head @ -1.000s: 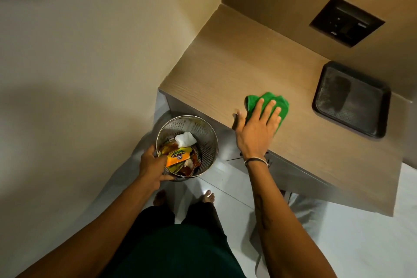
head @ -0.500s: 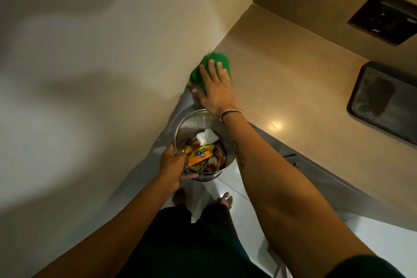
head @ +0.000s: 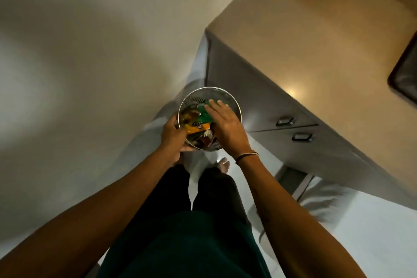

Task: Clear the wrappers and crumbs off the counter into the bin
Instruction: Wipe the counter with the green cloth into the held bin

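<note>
Both arms were bare all the way up, no sleeves showing at all. The right hand [head: 228, 128] had a thin bangle [head: 247, 156] on the wrist, dark with a paler metal edge. The left hand [head: 172, 140] wore nothing. Below the bangle, toward the body, there was a dark green top [head: 185, 246] over black trousers [head: 200, 187]. Feet were bare; the toes [head: 223, 163] showed just left of the bangle.

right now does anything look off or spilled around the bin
Nothing looks spilled. The one odd thing: the green cloth is under the right hand over the open bin, above the wrappers, not on the counter.
</note>
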Available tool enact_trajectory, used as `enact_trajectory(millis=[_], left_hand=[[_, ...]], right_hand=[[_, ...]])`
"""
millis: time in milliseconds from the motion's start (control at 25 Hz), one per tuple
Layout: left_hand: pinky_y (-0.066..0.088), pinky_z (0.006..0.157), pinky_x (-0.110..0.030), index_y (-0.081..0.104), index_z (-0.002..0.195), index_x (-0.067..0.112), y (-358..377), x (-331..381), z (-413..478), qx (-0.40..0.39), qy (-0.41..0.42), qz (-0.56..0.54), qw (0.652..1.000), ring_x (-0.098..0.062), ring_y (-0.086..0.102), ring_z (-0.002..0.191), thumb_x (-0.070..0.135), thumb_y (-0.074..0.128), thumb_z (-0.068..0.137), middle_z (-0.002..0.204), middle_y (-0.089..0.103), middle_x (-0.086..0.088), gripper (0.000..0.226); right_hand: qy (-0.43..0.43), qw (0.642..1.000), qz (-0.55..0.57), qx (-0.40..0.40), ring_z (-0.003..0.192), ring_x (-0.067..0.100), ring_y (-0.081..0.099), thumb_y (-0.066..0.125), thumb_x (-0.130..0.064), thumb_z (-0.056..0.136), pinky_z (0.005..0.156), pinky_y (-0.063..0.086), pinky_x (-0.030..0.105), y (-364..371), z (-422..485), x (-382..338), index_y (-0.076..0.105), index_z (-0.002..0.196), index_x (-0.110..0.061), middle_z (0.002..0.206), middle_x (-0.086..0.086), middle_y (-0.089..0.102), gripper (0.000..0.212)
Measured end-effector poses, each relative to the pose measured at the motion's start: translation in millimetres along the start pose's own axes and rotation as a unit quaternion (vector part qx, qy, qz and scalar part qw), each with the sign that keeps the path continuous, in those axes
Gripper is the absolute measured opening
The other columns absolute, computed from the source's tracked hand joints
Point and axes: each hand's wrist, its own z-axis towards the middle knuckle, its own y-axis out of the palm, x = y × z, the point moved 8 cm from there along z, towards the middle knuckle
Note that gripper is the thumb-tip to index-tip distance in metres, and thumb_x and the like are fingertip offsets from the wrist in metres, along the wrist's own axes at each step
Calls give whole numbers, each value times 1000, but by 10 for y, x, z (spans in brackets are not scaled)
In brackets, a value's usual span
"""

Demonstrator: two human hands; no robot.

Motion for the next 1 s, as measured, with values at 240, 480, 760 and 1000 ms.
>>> enact_trajectory(millis=[240,480,760,1000], left_hand=[[66,62,-61,73,122,39,-80,-958,715,42,-29,-14,999,-35,77,99,15,81,76,117,76,0,53],[68,62,-53,63,137,31,224,-2021,2271,5,-54,1,999,-39,72,114,1,70,86,135,69,-2,59],[66,54,-48,60,106,44,717,-2532,3928,-11,-36,14,999,-43,70,117,-7,55,96,141,65,-9,52],[68,77,-57,56,144,30,698,-2450,4466,-26,7,94,995,-41,72,117,2,63,97,140,66,-7,55]], right_hand=[[141,988,40,49,161,33,26,67,9,87,128,34,55,1004,-629,560,39,160,-18,170,9,34,82],[122,992,-18,-34,160,40,26,69,13,85,129,30,58,2685,-571,1551,44,158,-10,168,15,38,81],[83,994,-63,-19,159,41,31,52,10,98,131,26,49,3876,41,2737,48,156,-7,164,17,44,60],[66,994,-76,-51,163,37,20,54,8,98,135,17,49,4043,346,2891,42,159,-12,168,12,39,65]])
